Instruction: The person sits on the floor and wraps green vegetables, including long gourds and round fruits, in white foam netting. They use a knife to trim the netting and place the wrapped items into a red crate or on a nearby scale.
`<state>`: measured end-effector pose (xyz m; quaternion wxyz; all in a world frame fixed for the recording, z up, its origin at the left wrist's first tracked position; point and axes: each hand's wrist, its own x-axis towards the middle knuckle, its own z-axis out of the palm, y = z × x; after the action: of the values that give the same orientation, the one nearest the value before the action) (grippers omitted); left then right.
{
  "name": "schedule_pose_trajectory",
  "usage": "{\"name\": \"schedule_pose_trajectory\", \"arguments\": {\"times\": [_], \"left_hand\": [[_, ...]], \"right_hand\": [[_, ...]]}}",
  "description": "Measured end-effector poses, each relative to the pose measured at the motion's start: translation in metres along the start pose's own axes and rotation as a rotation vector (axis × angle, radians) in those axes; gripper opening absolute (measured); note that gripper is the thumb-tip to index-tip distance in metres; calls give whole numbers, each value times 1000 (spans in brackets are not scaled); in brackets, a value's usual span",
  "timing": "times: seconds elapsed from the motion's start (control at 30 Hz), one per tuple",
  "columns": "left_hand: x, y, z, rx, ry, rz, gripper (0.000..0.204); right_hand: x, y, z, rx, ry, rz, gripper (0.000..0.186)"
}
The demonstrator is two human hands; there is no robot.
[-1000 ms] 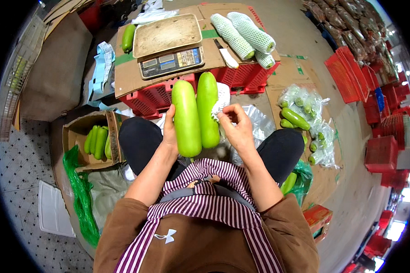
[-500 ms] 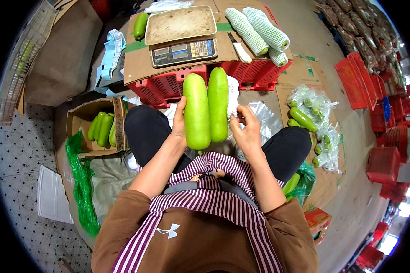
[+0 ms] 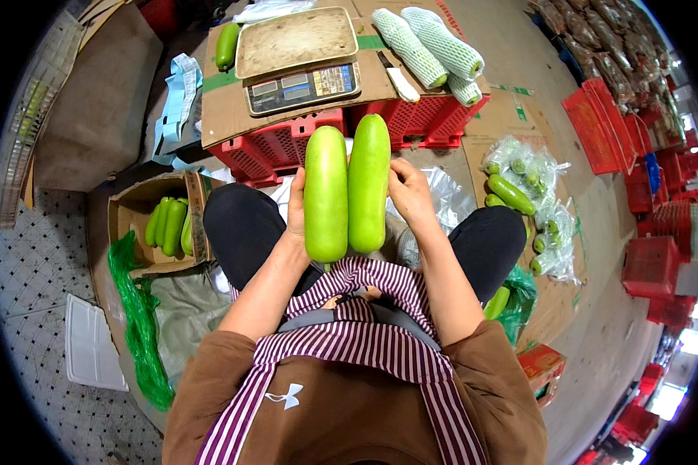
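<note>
Two smooth light-green bottle gourds stand upright side by side in front of me. The paler, thicker left gourd (image 3: 326,194) is in my left hand (image 3: 295,205), whose fingers wrap round its outer side and pass behind. My right hand (image 3: 409,192) is closed against the outer edge of the slimmer right gourd (image 3: 369,182); its fingertips are partly hidden behind it. Both gourds are held above my lap, over the striped apron (image 3: 357,271). A bit of white material shows between them, too small to name.
Ahead, a cardboard-topped red crate (image 3: 287,145) bears a scale (image 3: 302,87), a knife (image 3: 399,79), a loose gourd (image 3: 226,46) and several foam-netted gourds (image 3: 409,48). A carton (image 3: 122,232) of gourds lies left; bagged gourds (image 3: 552,205) lie right. Red crates (image 3: 653,267) stand far right.
My right hand has moved in from beside the white foam net to the right gourd's edge. The net has gone from view there. The gourds have shifted slightly left.
</note>
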<state>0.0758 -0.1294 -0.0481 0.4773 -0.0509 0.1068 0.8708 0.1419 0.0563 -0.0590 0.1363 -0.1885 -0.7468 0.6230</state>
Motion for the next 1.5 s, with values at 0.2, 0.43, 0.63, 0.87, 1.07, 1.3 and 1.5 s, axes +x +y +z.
{"name": "schedule_pose_trajectory", "arguments": {"times": [0.2, 0.43, 0.63, 0.87, 1.07, 1.3, 1.5], "left_hand": [[-2, -1, 2, -36, -53, -34, 64], [-2, 7, -4, 26, -1, -25, 65], [0, 11, -4, 85, -7, -9, 68], [-1, -5, -5, 131, 14, -108, 70], [4, -16, -27, 448, 174, -204, 72], [25, -34, -35, 605, 217, -195, 67], [59, -27, -81, 345, 2, 128, 48]], "right_hand": [[1, -1, -8, 199, -122, 190, 22], [-5, 2, -36, 932, 37, 454, 27], [-38, 13, -58, -241, -401, 307, 43], [55, -9, -73, 811, -103, 611, 19], [111, -32, -45, -271, -353, 245, 28], [53, -83, 38, -1021, -519, -435, 18], [-39, -94, 34, -746, -551, -673, 28]]}}
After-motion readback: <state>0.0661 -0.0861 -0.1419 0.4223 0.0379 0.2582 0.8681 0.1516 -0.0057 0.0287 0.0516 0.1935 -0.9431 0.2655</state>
